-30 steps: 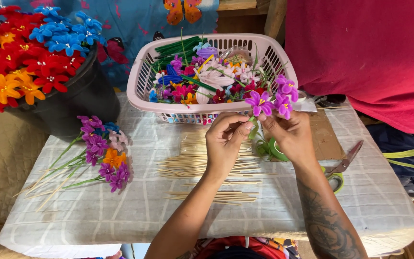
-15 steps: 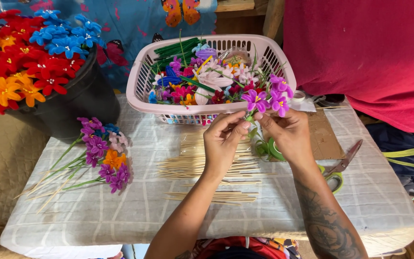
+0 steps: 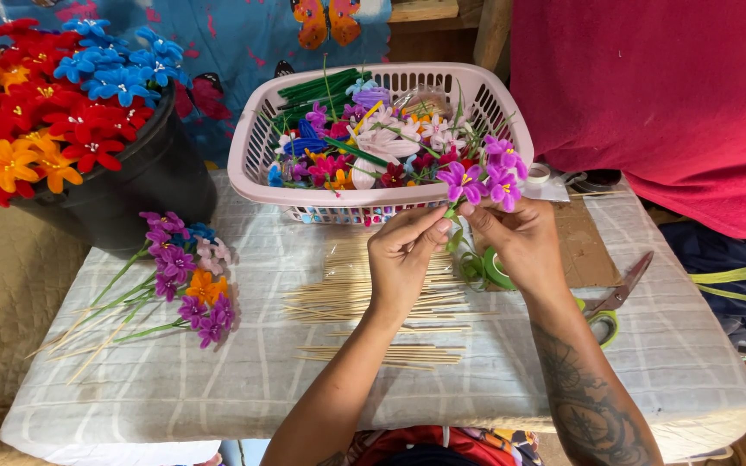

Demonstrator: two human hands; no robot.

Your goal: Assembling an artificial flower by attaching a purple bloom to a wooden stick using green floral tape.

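Here I see the left hand (image 3: 403, 259) and right hand (image 3: 520, 242) pinching, apparently closed, 1 purple flower sprig (image 3: 483, 177) before the pink basket (image 3: 252, 168).

No packages, labels, signs or screens in view, only loose craft flowers and tools

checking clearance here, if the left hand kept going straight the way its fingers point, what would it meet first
Probably the right hand: the left hand points up and right at it, fingertips nearly meeting on the purple flowers. Beyond sits the pink basket; depth is unclear.
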